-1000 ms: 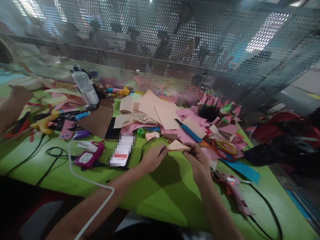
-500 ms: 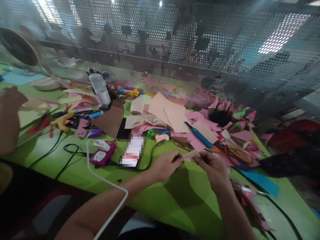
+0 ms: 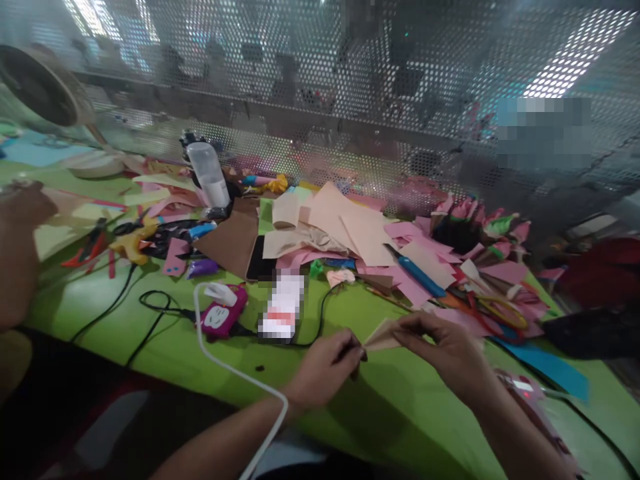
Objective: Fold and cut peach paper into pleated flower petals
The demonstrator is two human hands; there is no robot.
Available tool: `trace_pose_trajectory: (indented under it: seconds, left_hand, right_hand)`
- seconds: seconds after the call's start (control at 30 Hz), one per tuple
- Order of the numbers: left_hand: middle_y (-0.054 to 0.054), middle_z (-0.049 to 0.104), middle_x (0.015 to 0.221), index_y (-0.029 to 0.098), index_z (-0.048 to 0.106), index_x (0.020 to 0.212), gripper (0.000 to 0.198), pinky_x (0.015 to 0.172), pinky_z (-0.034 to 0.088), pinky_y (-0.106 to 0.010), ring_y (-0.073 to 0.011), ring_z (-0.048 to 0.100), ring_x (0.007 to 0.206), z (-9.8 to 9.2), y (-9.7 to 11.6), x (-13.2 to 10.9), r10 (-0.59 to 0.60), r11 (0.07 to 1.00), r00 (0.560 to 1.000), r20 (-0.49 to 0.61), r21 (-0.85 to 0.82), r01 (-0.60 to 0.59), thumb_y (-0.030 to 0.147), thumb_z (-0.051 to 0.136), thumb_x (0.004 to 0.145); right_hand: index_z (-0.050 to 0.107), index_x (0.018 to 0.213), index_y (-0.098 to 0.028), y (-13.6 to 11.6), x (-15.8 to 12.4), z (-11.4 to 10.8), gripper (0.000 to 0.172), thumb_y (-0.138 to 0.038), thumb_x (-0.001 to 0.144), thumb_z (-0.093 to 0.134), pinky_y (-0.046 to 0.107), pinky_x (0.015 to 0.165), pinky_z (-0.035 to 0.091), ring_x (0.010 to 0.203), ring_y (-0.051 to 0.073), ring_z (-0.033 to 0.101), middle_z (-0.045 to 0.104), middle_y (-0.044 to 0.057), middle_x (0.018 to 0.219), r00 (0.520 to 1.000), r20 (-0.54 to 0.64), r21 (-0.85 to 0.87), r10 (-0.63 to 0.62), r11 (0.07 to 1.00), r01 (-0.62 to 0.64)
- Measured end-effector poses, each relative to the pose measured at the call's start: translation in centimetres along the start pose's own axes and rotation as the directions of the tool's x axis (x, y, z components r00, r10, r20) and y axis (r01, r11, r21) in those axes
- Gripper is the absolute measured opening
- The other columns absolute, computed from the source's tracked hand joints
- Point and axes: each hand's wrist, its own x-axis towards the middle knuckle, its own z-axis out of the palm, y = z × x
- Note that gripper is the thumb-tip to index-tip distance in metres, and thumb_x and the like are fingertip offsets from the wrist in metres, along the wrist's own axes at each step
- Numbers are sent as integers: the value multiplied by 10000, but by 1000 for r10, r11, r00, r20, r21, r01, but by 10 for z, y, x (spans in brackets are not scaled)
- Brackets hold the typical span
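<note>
Beige paper (image 3: 381, 336), edge-pinched, hangs above open green tabletop (image 3: 407, 403).

Dim haze, glare through mesh (image 3: 320, 110) (upper corners), soft shadows

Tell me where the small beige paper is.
In the head view, right of centre, the right hand pinches the small beige paper, its tip at the left hand.

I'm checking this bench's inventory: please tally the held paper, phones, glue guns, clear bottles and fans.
Held paper piece: 1
Phones: 2 (lit phone, dark phone)
Glue guns: 2 (yellow gun, pink gun)
Clear bottle: 1
Fan: 1
Total: 7
</note>
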Motion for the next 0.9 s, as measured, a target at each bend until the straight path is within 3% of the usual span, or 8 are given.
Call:
trace_pose_trajectory:
  seconds: [0.17, 0.3, 0.5, 0.67, 0.77, 0.83, 0.9]
  left_hand:
    - [30, 540, 600, 206, 502, 737, 203, 568, 359, -240, -114, 467, 561, -1, -10, -3, -35, 986, 991, -132, -168, 13, 326, 457, 894]
    - [39, 521, 566, 206, 500, 751, 207, 507, 334, -230, -100, 414, 490, -6, -15, -5, -110, 947, 980, -167, -317, 52, 367, 489, 881]
    - [44, 499, 545, 185, 518, 733, 278, 474, 300, -209, -86, 395, 480, -2, -25, -15, -164, 882, 978, -130, -462, 87, 431, 547, 859]
    - [41, 505, 537, 174, 543, 736, 281, 495, 304, -207, -86, 415, 495, 0, -22, -19, -153, 873, 985, -82, -478, 96, 432, 587, 839]
    - [42, 499, 525, 171, 563, 736, 299, 505, 312, -210, -86, 403, 493, -3, -20, -20, -160, 874, 984, -83, -474, 102, 451, 601, 836]
    - [40, 497, 523, 167, 581, 744, 329, 512, 319, -211, -88, 402, 494, -5, -20, -21, -162, 876, 984, -80, -472, 105, 483, 601, 835]
    - [35, 497, 524, 165, 600, 750, 369, 515, 325, -214, -92, 415, 500, -6, -21, -22, -166, 879, 984, -68, -462, 117, 526, 603, 828]
  right_hand:
    - [750, 760, -225, -18, 34, 14, 229, -448, 714, 728, 327, 665, 478, 717, 219, 638, 722, 35, 740, 993, 117, -21, 32, 999, -30]
    - [744, 720, -204, -30, 58, 22, 261, -463, 692, 743, 321, 658, 470, 694, 208, 620, 705, 40, 702, 978, 209, 39, -16, 999, 8]
    - [719, 773, -181, -35, 88, 11, 403, -556, 640, 781, 270, 562, 439, 597, 144, 544, 665, 27, 690, 1000, 4, 117, 8, 993, -8]
    - [700, 845, -163, -13, 118, 40, 445, -561, 651, 750, 260, 541, 428, 582, 139, 559, 668, 20, 696, 997, 60, 135, 42, 990, -50]
    - [727, 902, -181, 0, 132, 55, 342, -478, 738, 689, 309, 645, 484, 692, 192, 641, 727, 46, 781, 986, 163, -107, 20, 994, -3]
    - [731, 1015, -207, 1, 139, 51, 304, -387, 781, 659, 359, 765, 504, 852, 240, 677, 758, 70, 936, 993, 112, -343, -44, 936, 80]
    - [709, 1119, -217, -2, 146, 31, 333, -325, 816, 621, 390, 867, 494, 994, 261, 668, 737, 89, 1108, 988, -21, -515, -155, 848, 123]
